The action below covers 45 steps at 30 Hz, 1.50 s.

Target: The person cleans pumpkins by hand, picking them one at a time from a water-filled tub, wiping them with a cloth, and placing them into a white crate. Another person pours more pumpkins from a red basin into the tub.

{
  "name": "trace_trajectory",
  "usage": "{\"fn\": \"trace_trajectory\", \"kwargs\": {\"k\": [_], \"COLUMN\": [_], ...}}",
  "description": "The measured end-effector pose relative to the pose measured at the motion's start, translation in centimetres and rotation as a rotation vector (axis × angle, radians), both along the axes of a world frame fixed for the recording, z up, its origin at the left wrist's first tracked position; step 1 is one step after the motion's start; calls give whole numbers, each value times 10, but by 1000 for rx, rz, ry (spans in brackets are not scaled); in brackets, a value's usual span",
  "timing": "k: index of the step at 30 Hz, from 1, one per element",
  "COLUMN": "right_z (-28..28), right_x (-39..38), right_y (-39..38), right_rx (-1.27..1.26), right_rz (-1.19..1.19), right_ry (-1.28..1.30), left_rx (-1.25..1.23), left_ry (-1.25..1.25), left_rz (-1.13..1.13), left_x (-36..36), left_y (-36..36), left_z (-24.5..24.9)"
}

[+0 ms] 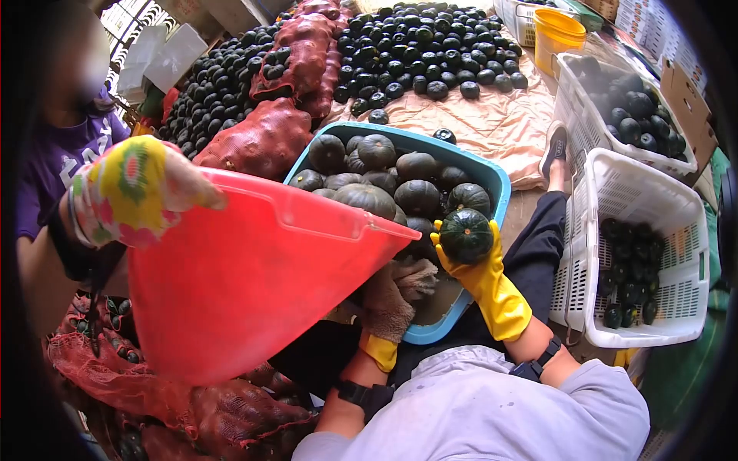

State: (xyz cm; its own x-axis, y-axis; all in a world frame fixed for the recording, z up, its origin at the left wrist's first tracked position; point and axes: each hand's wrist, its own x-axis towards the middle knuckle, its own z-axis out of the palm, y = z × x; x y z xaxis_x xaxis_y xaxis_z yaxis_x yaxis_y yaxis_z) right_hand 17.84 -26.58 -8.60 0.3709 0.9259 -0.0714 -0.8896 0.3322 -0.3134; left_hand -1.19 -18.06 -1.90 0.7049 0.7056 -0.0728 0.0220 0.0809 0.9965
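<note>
The right hand [480, 267], in a yellow rubber glove, is cupped under a small dark green ribbed squash [466, 234]. Its fingers curl up the sides and hold the squash clear above the near corner of a rectangular blue plastic tub [492, 180]. The left hand [393, 296], in a worn brown knit glove with a yellow cuff, lies low at the near rim of that tub. It is partly hidden, and whether it grips anything cannot be told.

The squash looks hard-skinned, dense and heavy for its size. A firm grip is unlikely to mark it, but it seems round enough to roll out of a slack one. The ribs and the rubber palm should help, and a hold from below around the belly looks safest.

Just beyond both hands, the blue tub is heaped with larger squashes of the same kind. Left of the left hand, a co-worker's hand in a floral glove [134, 192] holds a big red plastic basin [254, 284] tilted, its inside out of sight. Right of the right hand stands a white perforated plastic crate [638, 165] with small squashes in its bottom. A second white crate [569, 84] beyond it is fuller. Farther out lie red mesh sacks [261, 142], a loose pile of squashes [430, 46] on a beige sheet [492, 123], and a yellow bucket [557, 34].
</note>
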Motion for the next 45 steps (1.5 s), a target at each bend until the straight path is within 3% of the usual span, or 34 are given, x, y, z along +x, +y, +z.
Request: {"fn": "trace_trajectory", "kwargs": {"k": [2,4,7,11,13,16,18,19,22,23,26,27,30,32,39,44,45], "right_z": [11,23,20,-5,-2,6,14,16,16,15,15,15,12,12,21,24,25], "right_x": [-1,-1,-2,-1,2,2,2,1,0,-1,-2,-1,0,0,-6,2,2], "right_y": [-2,-7,-9,0,-2,-4,-4,-4,-3,-3,-4,-4,-4,-6,-5,-23,-30], "right_rx": [68,171,119,124,112,74,92,102,102,100,98,102,121,130,58,-74,-176], "right_rz": [15,65,58,8,26,38,39,43,68,64,67,76,87,103,87,357,406], "right_ry": [103,367,446,341,465,546,617,654,649,641,635,641,612,578,433,420,438], "left_rx": [-132,-89,49,36,-80,-511,-407,-157,-279,-101,-16,-146,-190,149,319,582,539], "left_ry": [-59,-60,-38,-61,-127,-381,-288,-109,-128,-63,-46,-87,-171,-107,-11,74,52], "left_rz": [28,48,58,29,10,27,62,91,101,97,45,87,136,72,71,85,96], "left_x": [0,3,1,-4,-7,-12,-12,0,3,6,14,16,29,37,38,17,9], "left_y": [-2,-8,-15,-11,-7,4,-2,-17,-10,-11,0,0,-9,-13,2,14,16], "left_z": [3,7,20,24,11,-21,-20,16,20,18,24,28,47,75,88,89,90]}}
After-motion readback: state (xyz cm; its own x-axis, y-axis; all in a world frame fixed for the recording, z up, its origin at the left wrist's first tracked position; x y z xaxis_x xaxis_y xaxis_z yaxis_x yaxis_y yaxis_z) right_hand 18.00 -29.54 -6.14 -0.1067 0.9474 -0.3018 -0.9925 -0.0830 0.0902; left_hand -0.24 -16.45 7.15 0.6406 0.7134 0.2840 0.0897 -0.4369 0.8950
